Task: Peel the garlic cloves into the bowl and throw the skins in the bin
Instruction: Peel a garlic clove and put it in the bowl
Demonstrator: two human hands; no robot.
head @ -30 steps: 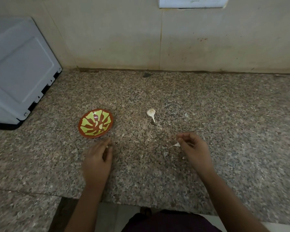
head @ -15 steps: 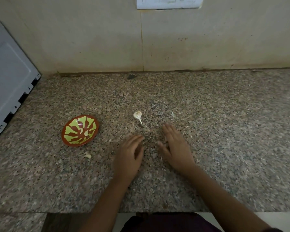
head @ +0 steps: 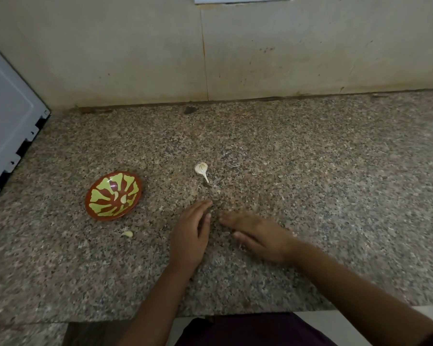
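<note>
Granite desk point(head: 310, 196), both hands lying flat and empty, sweeping loose skins together by the look of it.

Left hand point(head: 189, 236) and right hand point(head: 258, 236) are resting palm-down, fingers spread, gripping nothing; fingertips nearly meeting. Skins under or between them are too small to make out. Bowl point(head: 113, 194) is sitting to the left with a couple of peeled cloves inside. One clove point(head: 127, 233) is lying on the desk just in front of the bowl, not in it. Garlic stem remnant point(head: 202, 169) is sitting beyond the hands, apart from both. Bin is not showing. Judgement: skins are going to be papery, near weightless, clingy, so scooping into a cupped palm beats pinching; the clove is firm, small, slick, so pinching across its sides with fingertips should work.
</note>
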